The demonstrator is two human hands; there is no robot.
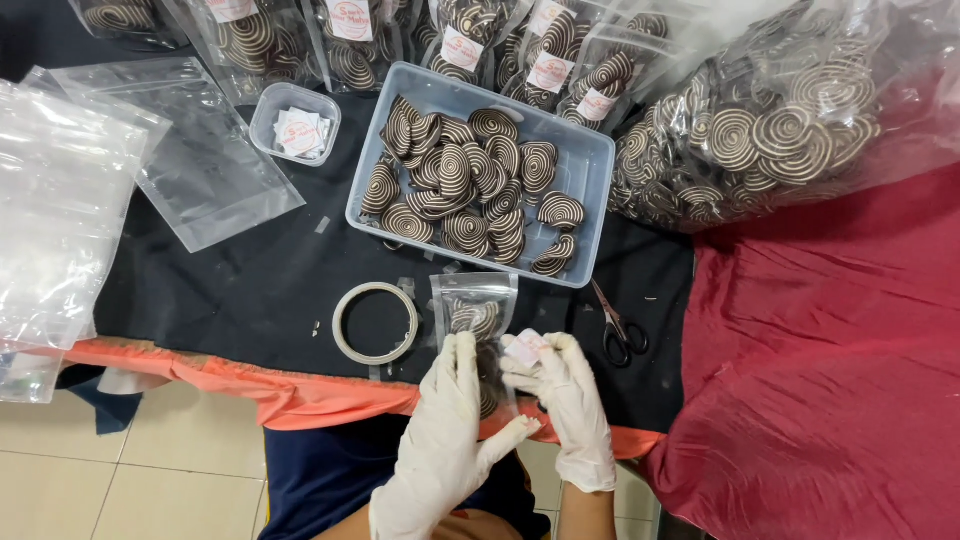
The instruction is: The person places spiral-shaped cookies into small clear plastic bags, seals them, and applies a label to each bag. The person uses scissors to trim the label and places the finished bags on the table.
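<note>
Both my hands wear white gloves near the table's front edge. My left hand (445, 430) grips the lower side of a small clear pouch (474, 300) that holds a few brown-and-cream spiral cookies. My right hand (570, 395) pinches a small white-and-pink round sticker (526, 348) against the pouch's right side. Just beyond the pouch, a clear plastic tub (590, 190) is filled with several loose spiral cookies.
A tape roll (375, 322) lies left of the pouch and scissors (618, 328) lie right of it. A small tub of stickers (297, 122), empty clear pouches (70, 200), filled labelled pouches (560, 60) and a big bag of cookies (780, 120) ring the black cloth. A red cloth (830, 380) covers the right.
</note>
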